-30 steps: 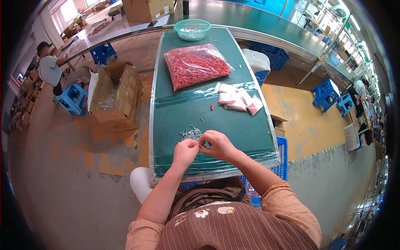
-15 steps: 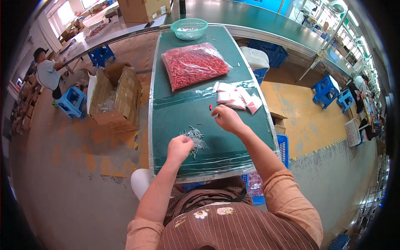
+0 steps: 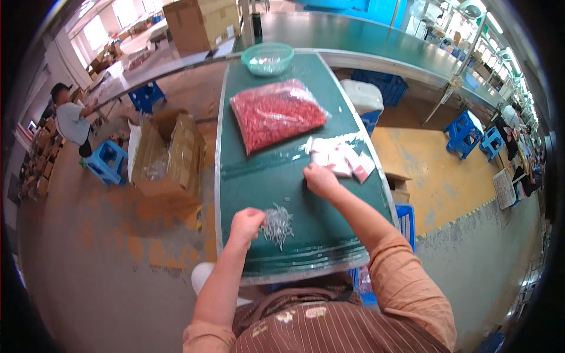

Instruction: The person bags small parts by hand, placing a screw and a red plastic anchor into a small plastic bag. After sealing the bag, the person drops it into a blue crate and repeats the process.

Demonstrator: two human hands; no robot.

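Note:
My left hand (image 3: 248, 224) is closed in a pinch on a small clear plastic bag, whose blurred edge lies over a pile of silvery screws (image 3: 278, 229) just to its right. Farther forward on the green table (image 3: 247, 182), my right hand (image 3: 321, 180) is closed, fingertips down near the tabletop. Whatever those fingers hold is hidden. Beyond them lies a heap of small white-and-pink packets (image 3: 339, 157). One tiny loose piece (image 3: 286, 199) sits just past the screws. A large clear bag of red plastic plugs (image 3: 276, 115) rests across the table's far half.
A mint-green basket (image 3: 268, 69) with small white pieces stands at the table's far end. An open cardboard box (image 3: 168, 156) is on the floor to the left, near a blue stool (image 3: 107, 162) and a seated person (image 3: 72, 120). Blue crates (image 3: 405, 220) stand along the right side.
My right hand has closed over the spot where a single red plug lay; that plug no longer shows. My left hand has shifted slightly left. The whole view has tilted a little upward.

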